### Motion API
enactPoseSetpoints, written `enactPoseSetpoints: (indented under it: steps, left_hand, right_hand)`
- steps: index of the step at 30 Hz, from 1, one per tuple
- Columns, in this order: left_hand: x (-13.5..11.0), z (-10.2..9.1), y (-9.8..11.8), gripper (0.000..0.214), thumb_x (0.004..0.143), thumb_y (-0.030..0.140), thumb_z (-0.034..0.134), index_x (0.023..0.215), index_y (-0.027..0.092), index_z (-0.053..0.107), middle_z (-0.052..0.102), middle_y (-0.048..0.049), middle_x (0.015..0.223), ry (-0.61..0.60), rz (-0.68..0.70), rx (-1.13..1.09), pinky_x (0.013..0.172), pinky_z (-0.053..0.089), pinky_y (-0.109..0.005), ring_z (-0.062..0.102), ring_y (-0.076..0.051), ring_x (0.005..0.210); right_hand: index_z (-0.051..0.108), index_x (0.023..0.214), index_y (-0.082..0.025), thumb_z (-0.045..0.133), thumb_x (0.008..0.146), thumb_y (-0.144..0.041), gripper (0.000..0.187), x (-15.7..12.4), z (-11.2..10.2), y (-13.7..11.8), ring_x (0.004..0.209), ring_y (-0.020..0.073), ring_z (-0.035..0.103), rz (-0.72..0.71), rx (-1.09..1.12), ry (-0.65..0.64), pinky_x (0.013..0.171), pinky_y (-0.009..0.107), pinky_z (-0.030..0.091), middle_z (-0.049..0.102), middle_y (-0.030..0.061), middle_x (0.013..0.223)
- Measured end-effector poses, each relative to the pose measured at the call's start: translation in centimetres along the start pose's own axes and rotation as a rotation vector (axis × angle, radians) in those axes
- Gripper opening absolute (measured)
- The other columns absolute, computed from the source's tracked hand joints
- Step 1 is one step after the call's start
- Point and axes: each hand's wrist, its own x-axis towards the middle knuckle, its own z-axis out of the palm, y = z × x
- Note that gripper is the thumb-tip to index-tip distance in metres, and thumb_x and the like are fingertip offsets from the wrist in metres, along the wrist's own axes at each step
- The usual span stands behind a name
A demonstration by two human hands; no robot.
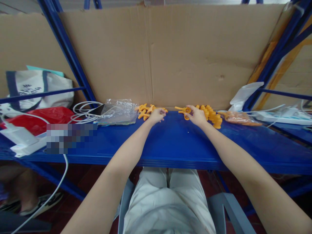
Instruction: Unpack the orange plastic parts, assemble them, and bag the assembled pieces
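Note:
My right hand is at the back of the blue shelf, its thumb and fingers closed on small orange plastic pieces with round ends and thin stems pointing left. Just right of it, more orange plastic pieces stand packed together in a row. My left hand has its fingers curled beside a loose pile of orange plastic pieces. A bit of orange shows past its fingertips, but whether it is gripped there is unclear.
Left of the pile lies a clear plastic bag, with a coiled white cable and a white power strip. An orange-filled bag is on the right. Cardboard closes the back. A person's foot shows lower left.

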Motion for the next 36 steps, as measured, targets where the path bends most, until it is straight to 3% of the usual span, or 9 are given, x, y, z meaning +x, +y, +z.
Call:
enactPoseSetpoints:
  steps: [6, 13, 21, 29, 32, 36]
  left_hand:
    - [0.1, 0.1, -0.3, 0.006, 0.091, 0.008, 0.062, 0.093, 0.014, 0.062, 0.067, -0.0013, 0.080, -0.023, 0.014, 0.016, 0.051, 0.046, -0.016, 0.061, -0.007, 0.055]
    - [0.2, 0.3, -0.5, 0.008, 0.090, 0.007, 0.060, 0.091, 0.015, 0.062, 0.065, -0.0002, 0.075, -0.050, 0.029, 0.041, 0.051, 0.046, -0.016, 0.061, -0.008, 0.055]
    - [-0.2, 0.2, -0.1, 0.007, 0.091, 0.008, 0.059, 0.091, 0.014, 0.061, 0.067, -0.0021, 0.080, -0.065, 0.031, 0.070, 0.051, 0.048, -0.018, 0.061, -0.008, 0.056]
    - [-0.2, 0.2, -0.1, 0.007, 0.090, 0.008, 0.059, 0.091, 0.014, 0.062, 0.068, -0.0035, 0.084, -0.073, 0.026, 0.069, 0.053, 0.050, -0.020, 0.062, -0.009, 0.057]
    - [0.2, 0.3, -0.4, 0.007, 0.089, 0.009, 0.060, 0.090, 0.015, 0.063, 0.068, -0.0033, 0.082, -0.076, 0.043, 0.076, 0.060, 0.054, -0.023, 0.064, -0.011, 0.062]
    - [0.8, 0.3, -1.0, 0.011, 0.085, 0.006, 0.061, 0.088, 0.015, 0.067, 0.073, -0.0072, 0.094, 0.035, 0.143, 0.202, 0.088, 0.056, -0.031, 0.070, -0.018, 0.091]
  right_hand:
    - [0.061, 0.131, -0.020, 0.048, 0.094, -0.024, 0.040, -0.6, 0.4, -1.3, 0.118, 0.0353, 0.061, -0.093, -0.329, -0.066, 0.098, 0.050, 0.035, 0.071, 0.0160, 0.126]
    - [0.061, 0.133, -0.019, 0.047, 0.097, -0.024, 0.040, -0.7, 0.9, -1.3, 0.115, 0.0339, 0.062, -0.149, -0.436, -0.093, 0.104, 0.056, 0.028, 0.072, 0.0165, 0.125]
    - [0.063, 0.135, -0.023, 0.047, 0.097, -0.023, 0.041, -0.7, 1.1, -1.5, 0.114, 0.0333, 0.063, -0.188, -0.457, -0.123, 0.105, 0.056, 0.028, 0.072, 0.0151, 0.125]
    - [0.065, 0.135, -0.019, 0.047, 0.098, -0.023, 0.042, -0.9, 1.0, -2.1, 0.120, 0.0355, 0.061, -0.157, -0.505, -0.225, 0.098, 0.051, 0.037, 0.068, 0.0182, 0.132]
    - [0.064, 0.136, -0.017, 0.044, 0.099, -0.024, 0.043, -1.0, 1.0, -2.2, 0.122, 0.0354, 0.060, -0.138, -0.512, -0.250, 0.095, 0.049, 0.039, 0.068, 0.0189, 0.133]
    - [0.061, 0.139, -0.018, 0.043, 0.099, -0.025, 0.044, -1.1, 0.8, -2.2, 0.123, 0.0349, 0.060, -0.122, -0.493, -0.250, 0.100, 0.052, 0.038, 0.067, 0.0179, 0.134]
